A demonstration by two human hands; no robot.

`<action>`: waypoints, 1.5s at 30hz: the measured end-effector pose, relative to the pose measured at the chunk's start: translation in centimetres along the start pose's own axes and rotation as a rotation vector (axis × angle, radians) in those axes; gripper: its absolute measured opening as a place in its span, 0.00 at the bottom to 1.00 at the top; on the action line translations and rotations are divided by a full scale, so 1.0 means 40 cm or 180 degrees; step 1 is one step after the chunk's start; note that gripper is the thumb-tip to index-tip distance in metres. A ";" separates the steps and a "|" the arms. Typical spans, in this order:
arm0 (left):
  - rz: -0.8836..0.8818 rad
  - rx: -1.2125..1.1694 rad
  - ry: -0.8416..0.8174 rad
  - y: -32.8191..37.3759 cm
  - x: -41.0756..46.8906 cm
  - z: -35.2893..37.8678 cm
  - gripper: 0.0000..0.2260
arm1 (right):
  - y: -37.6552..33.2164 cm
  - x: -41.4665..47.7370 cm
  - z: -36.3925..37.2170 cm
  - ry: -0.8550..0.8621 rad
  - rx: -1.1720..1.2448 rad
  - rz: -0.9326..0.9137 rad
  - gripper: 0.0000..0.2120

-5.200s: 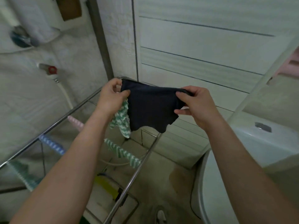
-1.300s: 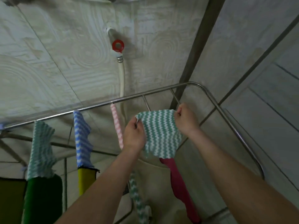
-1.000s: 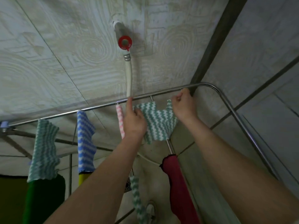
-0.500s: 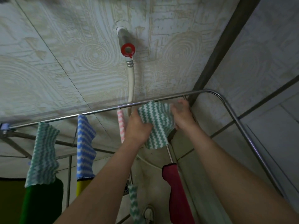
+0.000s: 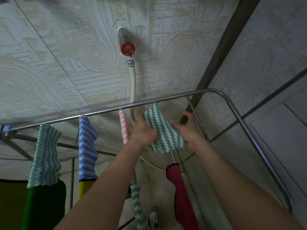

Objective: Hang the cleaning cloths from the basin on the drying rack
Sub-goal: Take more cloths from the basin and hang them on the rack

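Note:
A green-and-white zigzag cloth (image 5: pixel 163 130) lies draped over a rod of the steel drying rack (image 5: pixel 239 117), near the rack's far rail. My left hand (image 5: pixel 142 131) grips its left edge. My right hand (image 5: pixel 187 130) holds its right edge, fingers curled at the cloth and the rod. Other cloths hang on the rack: a dark red one (image 5: pixel 181 196) on the same rod, a pink zigzag one (image 5: pixel 124 127), a blue zigzag one (image 5: pixel 87 146), a green zigzag one (image 5: pixel 45 155) and another green zigzag one (image 5: pixel 138 208) lower down. The basin is out of view.
A tap with a red handle (image 5: pixel 127 48) and a white hose (image 5: pixel 132 83) sit on the patterned wall tiles behind the rack. A dark green cloth (image 5: pixel 43 205) and a yellow one (image 5: pixel 84 186) hang lower left. A dark pipe (image 5: pixel 221 47) runs up the corner.
A navy cloth was in my hands seconds ago; now it is the green zigzag cloth. Within the last second both hands have laid it over the rod and pulled it down and wider.

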State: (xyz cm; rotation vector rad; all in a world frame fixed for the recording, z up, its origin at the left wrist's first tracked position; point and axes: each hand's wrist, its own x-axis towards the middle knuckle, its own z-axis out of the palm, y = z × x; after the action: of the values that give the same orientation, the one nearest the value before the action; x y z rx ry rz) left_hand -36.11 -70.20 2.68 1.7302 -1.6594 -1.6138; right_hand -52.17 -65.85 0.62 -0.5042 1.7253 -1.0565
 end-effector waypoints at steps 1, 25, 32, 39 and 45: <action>-0.0009 0.0063 0.0024 -0.002 -0.001 0.002 0.37 | -0.001 0.000 0.003 0.0147 -0.0419 -0.0208 0.30; 0.1586 0.1645 0.0373 0.023 -0.028 0.082 0.32 | -0.067 -0.071 0.036 -0.0076 -0.2106 -0.1235 0.13; 0.1888 0.1703 0.0382 0.009 -0.122 0.032 0.32 | -0.093 -0.229 -0.048 -0.0773 -0.3104 -0.0788 0.10; 0.1894 0.1360 -0.0176 -0.071 -0.293 0.109 0.20 | 0.004 -0.315 -0.049 -0.0837 -0.3779 -0.0788 0.05; 0.1833 0.1278 -0.0027 -0.108 -0.306 0.147 0.20 | 0.067 -0.357 -0.041 0.0007 -0.3242 -0.1173 0.04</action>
State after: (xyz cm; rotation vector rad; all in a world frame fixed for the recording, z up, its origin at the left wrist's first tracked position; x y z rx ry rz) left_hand -35.28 -55.97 3.52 1.2019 -2.3261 -1.0752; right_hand -47.50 -53.17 6.24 -1.4899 2.1432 -0.3188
